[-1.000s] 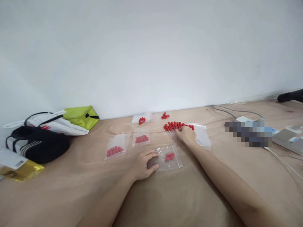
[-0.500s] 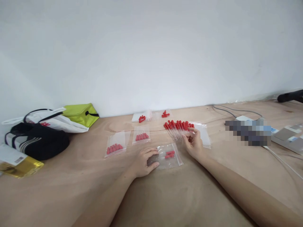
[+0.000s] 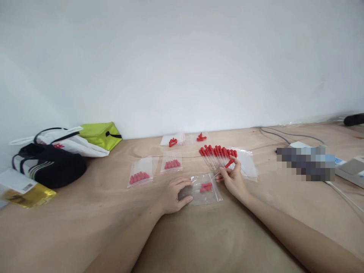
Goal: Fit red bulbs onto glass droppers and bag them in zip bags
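My right hand [image 3: 232, 180] pinches a dropper [image 3: 229, 163] by its red bulb, its thin clear stem angled down to the left. The stem points at the mouth of a clear zip bag [image 3: 203, 197] lying flat on the table. A few red-bulbed droppers [image 3: 206, 187] are inside that bag. My left hand [image 3: 176, 195] holds the bag's left end between curved fingers and thumb. Just beyond my right hand, a fanned row of loose droppers [image 3: 216, 151] lies with the red bulbs facing the wall.
Two filled zip bags [image 3: 142, 167] [image 3: 173, 156] lie to the left. Small red bulbs [image 3: 172, 142] sit at the back on bags. More flat bags [image 3: 247, 163] lie right of the droppers. A black cap [image 3: 54, 167], green pouch [image 3: 99, 134] and yellow packet [image 3: 31, 195] stand left; cables [image 3: 292, 132] run right.
My right hand has taken a dropper from the row and drawn it toward the zip bag's opening. My left hand stays on the bag. The view has shifted slightly.
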